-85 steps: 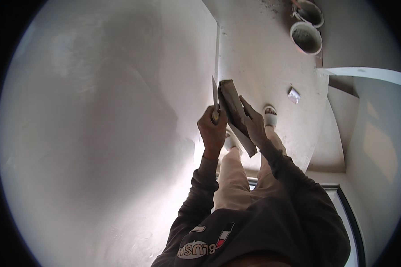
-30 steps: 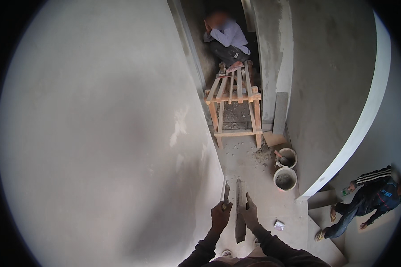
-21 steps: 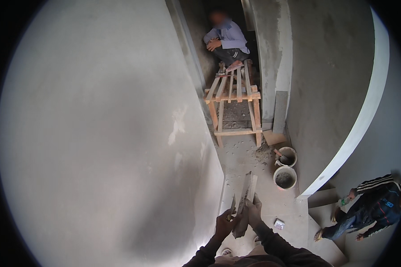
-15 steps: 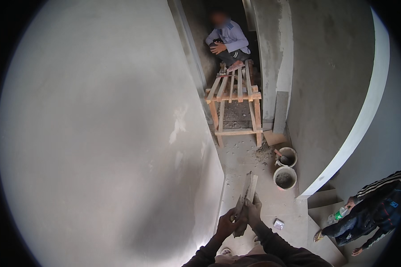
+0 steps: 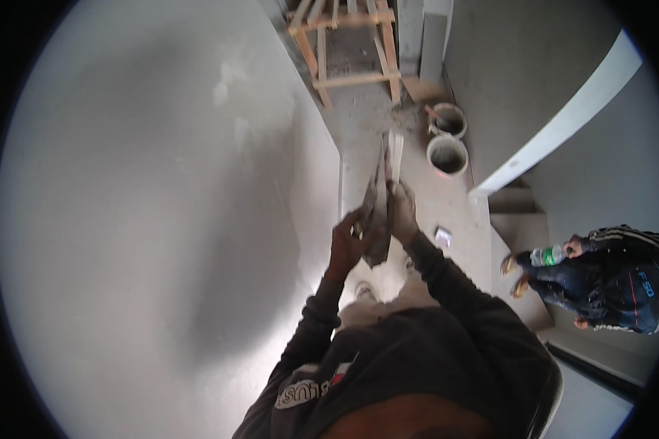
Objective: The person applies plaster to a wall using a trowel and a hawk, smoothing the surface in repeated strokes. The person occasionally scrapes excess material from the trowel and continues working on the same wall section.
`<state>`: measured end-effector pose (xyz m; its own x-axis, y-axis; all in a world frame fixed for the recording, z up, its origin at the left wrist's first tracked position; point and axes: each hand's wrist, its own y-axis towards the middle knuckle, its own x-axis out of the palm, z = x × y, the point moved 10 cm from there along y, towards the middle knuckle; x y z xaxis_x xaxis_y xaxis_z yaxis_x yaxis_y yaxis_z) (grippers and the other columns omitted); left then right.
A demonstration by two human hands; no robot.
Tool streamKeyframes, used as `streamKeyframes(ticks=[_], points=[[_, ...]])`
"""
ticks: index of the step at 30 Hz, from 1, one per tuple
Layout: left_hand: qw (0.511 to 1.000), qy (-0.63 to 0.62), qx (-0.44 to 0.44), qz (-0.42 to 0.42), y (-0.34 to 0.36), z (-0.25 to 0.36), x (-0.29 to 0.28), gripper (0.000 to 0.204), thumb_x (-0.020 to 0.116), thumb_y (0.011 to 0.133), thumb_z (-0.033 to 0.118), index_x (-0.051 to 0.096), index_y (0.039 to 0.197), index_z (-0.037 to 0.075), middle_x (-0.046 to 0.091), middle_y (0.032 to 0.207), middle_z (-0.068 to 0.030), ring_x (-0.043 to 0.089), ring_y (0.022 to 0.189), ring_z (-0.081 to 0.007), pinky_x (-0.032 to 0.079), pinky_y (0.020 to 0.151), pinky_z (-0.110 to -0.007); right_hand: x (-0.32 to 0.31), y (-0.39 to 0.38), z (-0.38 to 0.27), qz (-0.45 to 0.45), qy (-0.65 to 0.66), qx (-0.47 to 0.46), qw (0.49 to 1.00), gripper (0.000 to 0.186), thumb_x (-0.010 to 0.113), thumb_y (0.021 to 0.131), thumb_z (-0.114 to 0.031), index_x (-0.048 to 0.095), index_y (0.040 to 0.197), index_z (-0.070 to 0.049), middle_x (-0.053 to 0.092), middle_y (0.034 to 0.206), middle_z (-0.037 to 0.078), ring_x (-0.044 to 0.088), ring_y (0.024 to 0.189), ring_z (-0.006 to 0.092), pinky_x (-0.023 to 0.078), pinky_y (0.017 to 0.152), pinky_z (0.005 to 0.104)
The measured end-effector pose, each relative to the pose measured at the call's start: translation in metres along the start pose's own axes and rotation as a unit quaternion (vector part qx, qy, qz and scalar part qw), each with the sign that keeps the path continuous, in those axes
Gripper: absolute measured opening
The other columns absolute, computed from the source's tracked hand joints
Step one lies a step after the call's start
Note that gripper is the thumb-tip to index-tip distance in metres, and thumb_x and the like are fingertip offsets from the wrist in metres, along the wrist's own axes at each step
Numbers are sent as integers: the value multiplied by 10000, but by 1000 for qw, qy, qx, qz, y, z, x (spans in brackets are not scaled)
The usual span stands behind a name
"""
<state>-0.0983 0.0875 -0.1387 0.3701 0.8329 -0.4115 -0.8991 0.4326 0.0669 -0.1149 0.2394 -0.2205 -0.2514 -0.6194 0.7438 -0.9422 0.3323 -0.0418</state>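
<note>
My left hand (image 5: 348,240) is closed on a grey, mortar-smeared plastering float (image 5: 377,238), seen nearly edge-on, its grip side toward that hand. My right hand (image 5: 403,211) is wrapped round a pale, narrow flat strip (image 5: 395,155), whose exact kind I cannot make out. Both pieces point away from me, lying close together in front of my body. Whether they touch along their length is hard to tell, since the picture is blurred and the fingers cover parts of them.
A broad grey wall (image 5: 146,205) fills the left. Ahead stand two buckets, the nearer (image 5: 447,155) holding mortar, and a wooden trestle (image 5: 355,79). A small pale packet (image 5: 443,236) lies on the floor. At right, a person (image 5: 608,282) holds a clear bottle (image 5: 548,255) beside steps (image 5: 518,221).
My view has tilted down, bringing my torso into sight and putting the seated person on the trestle out of frame. Both hands still hold their pieces. The person at right has lifted the bottle somewhat.
</note>
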Motion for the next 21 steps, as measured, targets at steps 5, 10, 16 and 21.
streamKeyframes(ticks=[5, 10, 16, 21], points=[[1000, -13, -10, -20, 4, 10, 0, 593, 850, 810, 250, 642, 1273, -57, 712, 1097, -152, 693, 994, -229, 549, 896, -368, 8, -7, -17, 30, 4, -27, 999, 414, 614, 1014, -362, 597, 1216, -1, 644, 962, 35, 605, 828, 114, 526, 711, 276], [999, -16, 8, -27, 0, 8, -6, 647, 859, 791, 279, 636, 1302, -48, 696, 1070, -156, 687, 969, -247, 545, 879, -372, -16, -3, 8, 2, -47, -34, 998, 394, 607, 1016, -371, 600, 1169, -8, 639, 912, 24, 609, 836, 117, 534, 731, 287], [997, 69, 16, -29, -9, 6, -2, 739, 871, 776, 321, 604, 1382, -7, 684, 1084, -168, 689, 977, -294, 540, 873, -389, -16, -5, 34, -9, 37, 62, 997, 341, 462, 1067, -318, 600, 1161, -20, 676, 1065, 116, 674, 955, 203, 572, 868, 353], [999, 18, 14, -30, -7, -7, -4, 726, 857, 810, 291, 578, 1414, 2, 681, 1156, -167, 687, 1032, -256, 540, 918, -384, -11, 2, 44, -18, 39, 105, 993, 468, 420, 1060, -366, 584, 1270, 19, 683, 1131, 167, 691, 987, 269, 581, 896, 417]])
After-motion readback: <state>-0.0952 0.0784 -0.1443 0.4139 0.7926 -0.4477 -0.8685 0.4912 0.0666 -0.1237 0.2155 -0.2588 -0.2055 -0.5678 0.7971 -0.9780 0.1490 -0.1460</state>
